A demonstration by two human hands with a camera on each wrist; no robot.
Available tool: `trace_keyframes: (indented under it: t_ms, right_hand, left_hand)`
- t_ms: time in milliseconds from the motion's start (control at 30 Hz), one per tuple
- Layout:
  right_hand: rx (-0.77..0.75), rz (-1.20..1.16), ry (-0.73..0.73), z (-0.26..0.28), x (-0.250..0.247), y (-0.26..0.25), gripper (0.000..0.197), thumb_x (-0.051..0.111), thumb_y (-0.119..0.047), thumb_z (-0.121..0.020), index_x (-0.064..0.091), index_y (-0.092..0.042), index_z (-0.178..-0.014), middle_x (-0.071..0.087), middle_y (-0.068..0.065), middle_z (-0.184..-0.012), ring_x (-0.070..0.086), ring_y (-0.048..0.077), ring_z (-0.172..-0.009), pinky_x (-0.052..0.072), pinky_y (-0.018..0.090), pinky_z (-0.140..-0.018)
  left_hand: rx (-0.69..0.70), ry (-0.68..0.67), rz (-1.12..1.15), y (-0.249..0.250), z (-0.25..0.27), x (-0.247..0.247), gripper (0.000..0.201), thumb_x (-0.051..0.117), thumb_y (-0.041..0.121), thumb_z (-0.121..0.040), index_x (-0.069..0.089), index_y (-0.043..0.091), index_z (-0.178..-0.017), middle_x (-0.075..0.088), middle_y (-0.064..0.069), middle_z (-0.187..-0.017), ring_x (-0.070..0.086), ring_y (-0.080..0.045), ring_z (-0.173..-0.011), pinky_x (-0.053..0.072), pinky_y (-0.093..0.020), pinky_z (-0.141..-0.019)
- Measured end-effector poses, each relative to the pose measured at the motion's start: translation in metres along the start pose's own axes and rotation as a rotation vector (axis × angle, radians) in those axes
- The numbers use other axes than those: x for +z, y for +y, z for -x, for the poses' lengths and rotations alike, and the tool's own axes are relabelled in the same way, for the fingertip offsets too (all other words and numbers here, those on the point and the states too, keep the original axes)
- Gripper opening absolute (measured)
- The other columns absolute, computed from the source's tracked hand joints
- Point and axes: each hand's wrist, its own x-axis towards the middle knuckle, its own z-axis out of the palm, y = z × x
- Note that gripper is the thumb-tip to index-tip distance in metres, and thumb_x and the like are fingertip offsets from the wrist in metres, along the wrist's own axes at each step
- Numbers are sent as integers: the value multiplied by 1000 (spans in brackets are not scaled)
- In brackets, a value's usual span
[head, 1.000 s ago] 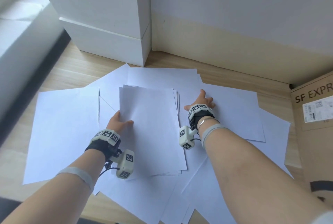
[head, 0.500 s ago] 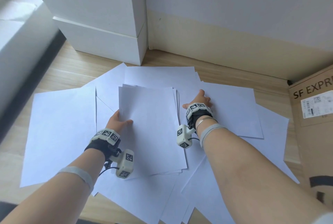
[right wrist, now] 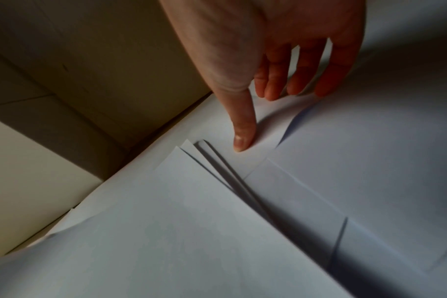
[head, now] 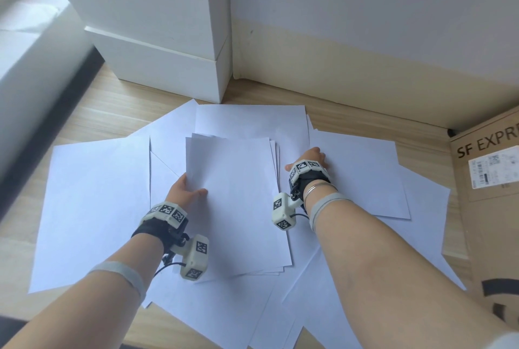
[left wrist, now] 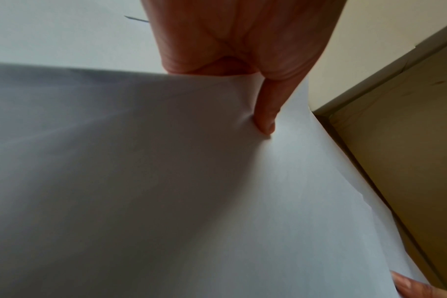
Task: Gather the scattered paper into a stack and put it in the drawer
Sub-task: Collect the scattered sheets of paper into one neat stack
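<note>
White sheets of paper [head: 92,208] lie scattered and overlapping on the wooden floor. In the middle is a small, roughly squared stack [head: 236,202] of several sheets. My left hand [head: 186,190] grips the stack's left edge, with the thumb [left wrist: 265,113] on top and the fingers hidden under the paper [left wrist: 166,181]. My right hand [head: 310,159] lies on a loose sheet [head: 362,174] just right of the stack. Its fingers [right wrist: 301,76] are straight and touch that sheet, and its thumb [right wrist: 242,129] points at the stack's far corner [right wrist: 191,221].
A white two-tier drawer unit [head: 157,67] stands against the wall at the back left, its fronts closed. A cardboard box [head: 491,208] stands at the right edge, next to the outer sheets. Bare wooden floor [head: 365,112] shows between the paper and the wall.
Both hands stay about where they were, the left one still holding the stack. Only the head view has shifted slightly.
</note>
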Motion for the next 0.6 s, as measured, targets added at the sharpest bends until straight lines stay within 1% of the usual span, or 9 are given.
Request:
trace_keyframes:
  t_ms: [33, 100, 233, 333, 400, 433, 500, 533, 600]
  right_hand:
    - [0, 22, 9, 0, 0, -1, 66, 75, -21, -77, 38, -7, -129, 38, 10, -137, 39, 33, -128, 42, 44, -99]
    - [-2, 37, 21, 0, 1, -2, 62, 74, -20, -76, 40, -8, -127, 34, 9, -135, 39, 32, -125, 43, 43, -97]
    - [-13, 13, 20, -1, 2, 1, 54, 72, -17, -77, 45, -8, -123, 34, 8, -132, 38, 33, -124, 44, 43, -96]
    - [-48, -92, -16, 0, 1, 5, 58, 71, -12, -78, 41, -10, -126, 33, 12, -134, 46, 35, -121, 44, 40, -98]
    - [-110, -177, -39, 1, 0, 11, 64, 69, -8, -79, 36, -13, -133, 37, 14, -135, 50, 31, -115, 44, 37, -94]
    - [-135, -204, -38, 1, -1, 15, 65, 67, -5, -79, 33, -14, -134, 41, 14, -134, 52, 28, -108, 43, 35, -89]
    - [-140, -220, -27, 3, -4, 20, 67, 65, -2, -79, 31, -16, -135, 49, 14, -129, 50, 23, -93, 42, 31, -80]
    - [-125, -227, -37, 4, -6, 21, 66, 66, -3, -79, 33, -16, -134, 54, 12, -126, 51, 23, -91, 43, 30, -80]
    - [-98, -226, -66, 4, -10, 22, 55, 70, -10, -77, 45, -14, -127, 62, 9, -120, 61, 25, -98, 48, 30, -85]
  left_hand:
    - [1, 3, -2, 0, 0, 0, 45, 62, 1, -83, 51, 6, -126, 62, -19, -122, 60, -31, -101, 45, -39, -94]
    - [3, 4, -7, 0, 1, 1, 45, 62, 1, -83, 51, 5, -126, 62, -19, -121, 59, -29, -99, 45, -37, -92]
    - [3, -2, -5, 0, 1, 1, 43, 62, 1, -83, 51, 6, -125, 62, -19, -120, 59, -28, -98, 45, -35, -90]
    - [-4, -7, -1, 1, 0, 0, 44, 62, 2, -83, 51, 6, -126, 62, -18, -121, 60, -31, -102, 46, -39, -94]
    - [-7, -11, -4, 1, 1, -1, 44, 63, 2, -83, 51, 7, -125, 62, -18, -121, 60, -29, -100, 46, -40, -95]
    - [-7, -13, -7, 1, 1, -1, 45, 63, 2, -83, 51, 7, -125, 62, -18, -121, 59, -28, -99, 46, -40, -95]
    - [-11, -14, -11, 2, 2, -1, 45, 63, 2, -83, 51, 7, -126, 62, -18, -122, 60, -30, -101, 46, -41, -96]
    - [-12, -14, -12, 3, 2, -1, 45, 63, 2, -83, 51, 7, -126, 62, -19, -122, 60, -32, -103, 46, -41, -96]
    - [-5, -10, -24, 5, 3, 0, 45, 63, 2, -83, 51, 6, -126, 62, -18, -122, 59, -31, -102, 45, -38, -94]
